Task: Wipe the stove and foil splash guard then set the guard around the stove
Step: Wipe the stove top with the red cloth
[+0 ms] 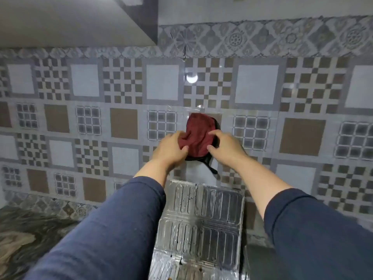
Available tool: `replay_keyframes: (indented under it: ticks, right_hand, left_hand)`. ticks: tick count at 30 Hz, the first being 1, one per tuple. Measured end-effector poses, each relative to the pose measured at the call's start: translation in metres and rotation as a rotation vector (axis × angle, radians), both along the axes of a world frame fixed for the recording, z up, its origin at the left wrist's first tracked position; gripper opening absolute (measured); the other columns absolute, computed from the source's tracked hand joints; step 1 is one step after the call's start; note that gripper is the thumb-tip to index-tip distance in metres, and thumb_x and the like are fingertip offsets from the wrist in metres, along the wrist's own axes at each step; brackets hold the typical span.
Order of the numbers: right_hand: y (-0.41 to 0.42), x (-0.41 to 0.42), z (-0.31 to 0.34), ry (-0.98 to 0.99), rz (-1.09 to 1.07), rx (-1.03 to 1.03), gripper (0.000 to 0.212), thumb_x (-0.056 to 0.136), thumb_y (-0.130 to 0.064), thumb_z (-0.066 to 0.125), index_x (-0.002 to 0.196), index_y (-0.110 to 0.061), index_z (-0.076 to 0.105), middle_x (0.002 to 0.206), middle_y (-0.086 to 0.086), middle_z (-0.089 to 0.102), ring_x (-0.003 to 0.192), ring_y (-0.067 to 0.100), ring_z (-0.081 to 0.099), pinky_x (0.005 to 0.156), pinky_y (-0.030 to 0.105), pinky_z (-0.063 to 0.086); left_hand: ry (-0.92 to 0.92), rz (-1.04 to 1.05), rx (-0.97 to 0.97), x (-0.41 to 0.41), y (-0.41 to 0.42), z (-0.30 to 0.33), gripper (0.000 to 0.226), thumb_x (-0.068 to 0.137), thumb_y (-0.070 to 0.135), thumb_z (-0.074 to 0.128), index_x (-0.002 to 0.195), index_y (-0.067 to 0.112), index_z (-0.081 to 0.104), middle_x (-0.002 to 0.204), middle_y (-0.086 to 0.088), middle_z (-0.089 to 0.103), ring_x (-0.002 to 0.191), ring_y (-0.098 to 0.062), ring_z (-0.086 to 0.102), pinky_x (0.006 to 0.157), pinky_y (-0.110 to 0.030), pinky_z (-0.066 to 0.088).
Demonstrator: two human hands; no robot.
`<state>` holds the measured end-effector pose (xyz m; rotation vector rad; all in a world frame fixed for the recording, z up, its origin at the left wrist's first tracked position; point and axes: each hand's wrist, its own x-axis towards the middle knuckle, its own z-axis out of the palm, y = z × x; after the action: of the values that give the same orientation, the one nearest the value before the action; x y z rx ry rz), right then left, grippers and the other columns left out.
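Observation:
A dark red cloth (196, 134) with a black edge and a dangling black loop is held up against the patterned tiled wall. My left hand (171, 149) grips its left side and my right hand (226, 147) grips its right side. Below my arms the ribbed foil splash guard (201, 223) stands propped against the wall, with dark drip stains and brown spots near its lower part. The stove itself is out of view.
Patterned wall tiles (80, 118) fill the background. A marbled countertop (30, 239) lies at the lower left. A grey cabinet or hood underside (70, 21) hangs at the upper left. A dark surface (260, 261) shows at the lower right beside the guard.

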<state>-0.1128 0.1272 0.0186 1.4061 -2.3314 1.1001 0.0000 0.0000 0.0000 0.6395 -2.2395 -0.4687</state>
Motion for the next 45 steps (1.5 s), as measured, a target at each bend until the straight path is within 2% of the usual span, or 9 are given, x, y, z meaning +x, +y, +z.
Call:
replay_keyframes:
  ticks: [7, 11, 14, 18, 25, 28, 31, 41, 45]
  right_hand:
    - [-0.06, -0.028, 0.0, -0.187, -0.01, -0.243, 0.049, 0.09, -0.016, 0.058, 0.134, -0.034, 0.045, 0.129, 0.011, 0.044, 0.115, 0.028, 0.05, 0.083, 0.02, 0.032]
    - [-0.077, -0.025, -0.004, -0.353, 0.029, -0.419, 0.046, 0.087, -0.005, 0.059, 0.126, -0.027, 0.055, 0.108, 0.004, 0.057, 0.097, 0.02, 0.055, 0.073, 0.018, 0.042]
    - [-0.072, -0.016, 0.01, -0.414, 0.046, -0.547, 0.044, 0.086, 0.001, 0.056, 0.12, -0.027, 0.061, 0.112, 0.005, 0.061, 0.101, 0.021, 0.06, 0.085, 0.028, 0.051]
    - [-0.039, 0.003, 0.024, -0.374, 0.095, -0.496, 0.047, 0.085, 0.001, 0.057, 0.12, -0.031, 0.06, 0.116, 0.008, 0.063, 0.104, 0.023, 0.062, 0.091, 0.037, 0.054]
    - [0.064, 0.054, 0.009, -0.323, 0.071, -0.437, 0.043, 0.087, -0.003, 0.058, 0.122, -0.027, 0.061, 0.111, -0.002, 0.059, 0.082, 0.004, 0.055, 0.068, 0.012, 0.048]
    - [0.108, 0.069, -0.011, -0.363, 0.044, -0.439, 0.042, 0.088, 0.0, 0.055, 0.123, -0.023, 0.06, 0.124, 0.002, 0.059, 0.095, 0.01, 0.058, 0.068, 0.008, 0.048]
    - [0.151, 0.081, -0.034, -0.42, -0.003, -0.438, 0.042, 0.089, 0.001, 0.051, 0.124, -0.021, 0.06, 0.123, 0.003, 0.06, 0.102, 0.017, 0.06, 0.084, 0.024, 0.053]
    - [0.266, 0.103, -0.128, -0.66, -0.073, -0.359, 0.032, 0.093, -0.014, 0.05, 0.122, -0.021, 0.06, 0.124, 0.006, 0.061, 0.108, 0.019, 0.06, 0.087, 0.029, 0.051]
    - [0.31, 0.117, -0.166, -0.626, -0.09, -0.187, 0.033, 0.091, -0.014, 0.051, 0.12, -0.025, 0.062, 0.124, 0.004, 0.062, 0.111, 0.021, 0.06, 0.097, 0.04, 0.05]
  left_hand:
    - [0.118, -0.126, 0.17, -0.046, -0.034, -0.008, 0.055, 0.09, 0.018, 0.06, 0.141, 0.028, 0.04, 0.14, -0.009, 0.05, 0.126, -0.024, 0.05, 0.106, -0.043, 0.043]
    - [0.249, -0.171, 0.238, -0.058, -0.025, -0.007, 0.051, 0.088, 0.008, 0.062, 0.135, 0.023, 0.049, 0.132, -0.006, 0.058, 0.121, -0.019, 0.055, 0.104, -0.037, 0.045]
    - [0.392, -0.201, 0.273, -0.054, -0.013, 0.006, 0.046, 0.087, 0.001, 0.06, 0.129, 0.02, 0.054, 0.113, -0.001, 0.063, 0.102, -0.016, 0.062, 0.09, -0.033, 0.053]
    - [0.448, -0.202, 0.288, -0.028, 0.014, 0.016, 0.041, 0.086, 0.005, 0.063, 0.123, 0.022, 0.056, 0.106, 0.001, 0.065, 0.094, -0.013, 0.064, 0.075, -0.023, 0.055]
    - [0.456, -0.281, 0.3, 0.027, 0.106, 0.001, 0.028, 0.086, 0.03, 0.067, 0.111, 0.027, 0.054, 0.1, 0.005, 0.063, 0.095, -0.017, 0.063, 0.085, -0.036, 0.055]
    - [0.429, -0.36, 0.387, 0.039, 0.148, -0.016, 0.025, 0.088, 0.027, 0.065, 0.109, 0.03, 0.052, 0.102, -0.005, 0.065, 0.094, -0.023, 0.065, 0.08, -0.045, 0.057]
    - [0.409, -0.398, 0.448, 0.048, 0.19, -0.039, 0.026, 0.089, 0.024, 0.063, 0.112, 0.025, 0.052, 0.101, -0.003, 0.065, 0.09, -0.022, 0.067, 0.078, -0.046, 0.058]
    - [0.321, -0.37, 0.516, 0.081, 0.31, -0.121, 0.042, 0.088, 0.022, 0.061, 0.128, 0.025, 0.048, 0.113, 0.005, 0.061, 0.096, -0.014, 0.063, 0.086, -0.039, 0.055]
    - [0.238, -0.312, 0.556, 0.101, 0.35, -0.162, 0.041, 0.087, 0.024, 0.064, 0.126, 0.022, 0.052, 0.101, 0.003, 0.066, 0.086, -0.012, 0.064, 0.08, -0.034, 0.055]
